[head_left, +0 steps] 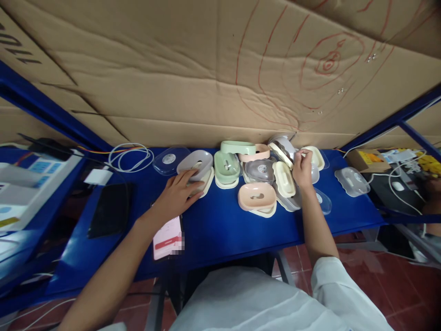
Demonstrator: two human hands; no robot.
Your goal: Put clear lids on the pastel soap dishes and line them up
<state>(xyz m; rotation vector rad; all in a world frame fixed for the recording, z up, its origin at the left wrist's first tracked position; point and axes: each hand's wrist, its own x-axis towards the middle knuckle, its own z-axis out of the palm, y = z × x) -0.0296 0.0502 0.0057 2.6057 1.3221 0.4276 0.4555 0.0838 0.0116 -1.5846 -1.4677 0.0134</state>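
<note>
My left hand [177,191] rests with its fingers spread over the near edge of a grey oval soap dish [195,162], which sits on a cream piece [207,181]. My right hand [302,169] is closed, with thumb and fingertips drawn together among the dishes at the right; what they pinch is hidden. Close beside it are a wavy-edged cream dish [284,178] and a tilted cream-rimmed dish [280,153]. Between the hands lie a green soap dish [226,166], a pink soap dish [257,196] and a transparent lid [260,170].
A phone [167,238] with a lit screen lies below my left wrist. To the left are a dark tablet-like slab [109,210], a white charger [98,176] and a coiled white cable [131,157]. A clear wavy lid [352,181] lies far right. Cardboard [165,69] walls the back.
</note>
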